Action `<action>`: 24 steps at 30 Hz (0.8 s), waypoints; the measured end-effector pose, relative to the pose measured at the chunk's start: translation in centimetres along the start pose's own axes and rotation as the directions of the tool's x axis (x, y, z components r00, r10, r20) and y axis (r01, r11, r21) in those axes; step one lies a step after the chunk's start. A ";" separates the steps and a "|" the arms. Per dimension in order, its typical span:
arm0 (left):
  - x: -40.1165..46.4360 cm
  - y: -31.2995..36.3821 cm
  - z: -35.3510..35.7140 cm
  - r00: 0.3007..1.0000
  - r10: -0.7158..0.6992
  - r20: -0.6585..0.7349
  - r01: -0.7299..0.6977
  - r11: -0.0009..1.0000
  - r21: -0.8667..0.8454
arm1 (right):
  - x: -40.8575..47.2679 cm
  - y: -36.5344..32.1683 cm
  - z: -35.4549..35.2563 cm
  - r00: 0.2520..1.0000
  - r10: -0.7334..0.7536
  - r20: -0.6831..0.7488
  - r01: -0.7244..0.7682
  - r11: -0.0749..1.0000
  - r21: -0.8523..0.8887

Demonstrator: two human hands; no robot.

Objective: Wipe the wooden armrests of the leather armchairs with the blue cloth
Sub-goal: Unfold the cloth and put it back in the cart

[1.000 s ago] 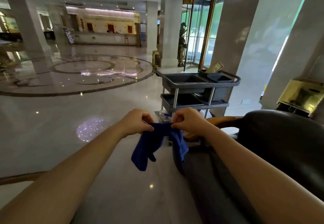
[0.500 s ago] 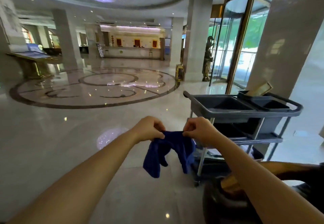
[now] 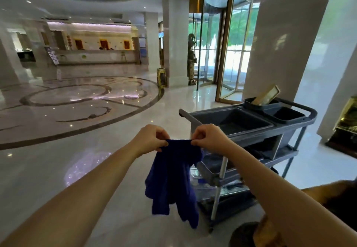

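A dark blue cloth (image 3: 172,181) hangs in front of me, pinched along its top edge by both hands. My left hand (image 3: 150,138) grips the left corner and my right hand (image 3: 208,137) grips the right corner, a short gap apart. The cloth droops in loose folds below them, above the floor. At the bottom right corner, part of a dark leather armchair (image 3: 243,234) and its brown wooden armrest (image 3: 265,232) shows, mostly hidden under my right forearm. The cloth is apart from the armrest.
A grey cleaning cart (image 3: 251,131) with tubs and lower shelves stands just behind my right hand. Glossy marble floor (image 3: 58,159) spreads left. A wide white pillar (image 3: 286,40), a revolving glass door (image 3: 222,49) and a gold bin (image 3: 347,119) lie to the right.
My view has lifted away from the armchair toward the lobby and cart. Both hands have kept hold of the cloth and drawn its top edge a little wider, so it hangs longer.
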State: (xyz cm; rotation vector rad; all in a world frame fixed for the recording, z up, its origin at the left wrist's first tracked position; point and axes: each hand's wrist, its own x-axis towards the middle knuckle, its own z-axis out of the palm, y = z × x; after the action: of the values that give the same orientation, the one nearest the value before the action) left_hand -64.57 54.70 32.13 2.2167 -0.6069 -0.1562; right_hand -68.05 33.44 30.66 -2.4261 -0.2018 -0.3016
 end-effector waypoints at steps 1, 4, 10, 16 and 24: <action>2.5 -0.4 -0.9 1.000 0.010 0.021 -0.010 1.000 0.007 | 2.1 0.4 -0.1 1.000 0.023 -0.008 -0.023 1.000 0.003; 9.8 -1.0 -3.7 0.997 0.054 0.056 -0.056 0.998 0.029 | 8.0 1.7 -0.6 0.995 0.072 -0.064 -0.070 0.997 0.040; 22.4 -0.6 -6.1 0.981 0.162 0.107 -0.168 0.985 0.047 | 16.9 5.0 -3.3 0.981 0.112 -0.158 -0.110 0.994 0.027; 34.6 3.5 -8.0 0.936 0.336 0.105 -0.343 0.937 0.062 | 25.3 8.8 -8.6 0.945 0.065 -0.321 -0.076 0.997 -0.021; 50.2 12.0 -8.7 0.833 0.553 0.001 -0.552 0.833 -0.022 | 35.8 14.4 -19.8 0.837 0.034 -0.546 -0.056 0.998 -0.025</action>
State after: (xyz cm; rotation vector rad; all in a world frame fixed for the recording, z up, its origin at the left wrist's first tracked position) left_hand -22.36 30.24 51.20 1.9282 -1.2180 0.1313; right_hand -33.70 12.11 46.21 -2.2697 0.1203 -0.9665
